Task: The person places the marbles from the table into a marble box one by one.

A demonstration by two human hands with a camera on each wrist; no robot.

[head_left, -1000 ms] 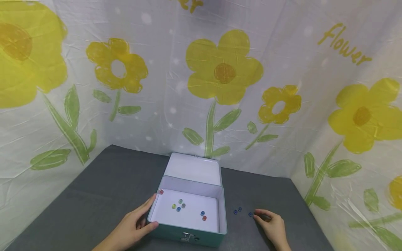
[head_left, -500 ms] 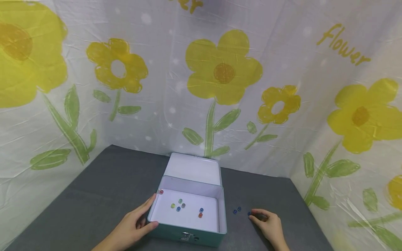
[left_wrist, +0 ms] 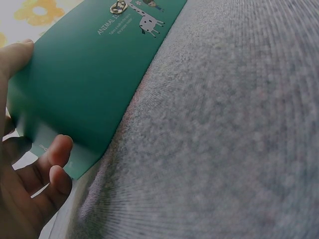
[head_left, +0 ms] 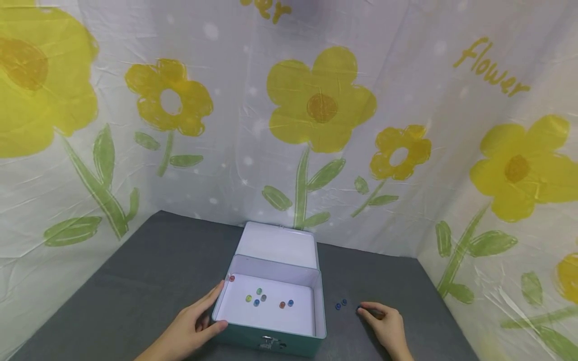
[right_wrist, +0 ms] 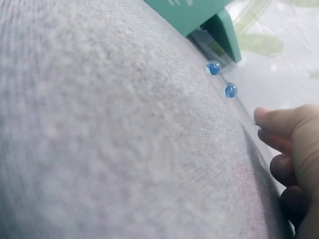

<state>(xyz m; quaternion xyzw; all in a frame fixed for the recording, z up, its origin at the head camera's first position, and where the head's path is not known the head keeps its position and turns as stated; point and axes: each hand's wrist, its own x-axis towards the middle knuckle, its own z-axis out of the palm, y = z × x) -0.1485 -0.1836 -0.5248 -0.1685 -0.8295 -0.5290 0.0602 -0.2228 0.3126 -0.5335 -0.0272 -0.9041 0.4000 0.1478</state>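
My left hand [head_left: 189, 323] holds the front left corner of a green tin box [head_left: 275, 341], thumb by the front rim and fingers along the left side. In the left wrist view, the thumb [left_wrist: 17, 57] lies against the box's upper edge and the lower fingers are curled. Several glass marbles lie on the white box floor, among them a red marble [head_left: 282, 305] beside a blue marble [head_left: 291, 303]. To the right, my right hand [head_left: 388, 326] pinches a dark blue marble [head_left: 359, 307] at the table, mostly covered by the fingertips.
Two loose blue marbles, a nearer marble [head_left: 338, 306] and a farther marble [head_left: 344, 302], sit on the grey table cloth [head_left: 379, 276] between box and right hand. The box's lid [head_left: 277, 245] is laid back toward the flowered curtain [head_left: 235, 125] behind.
My right hand has shifted slightly left and closed its fingertips on the blue marble. Inside the box, the red marble has rolled left past the blue one. The left hand stays put.
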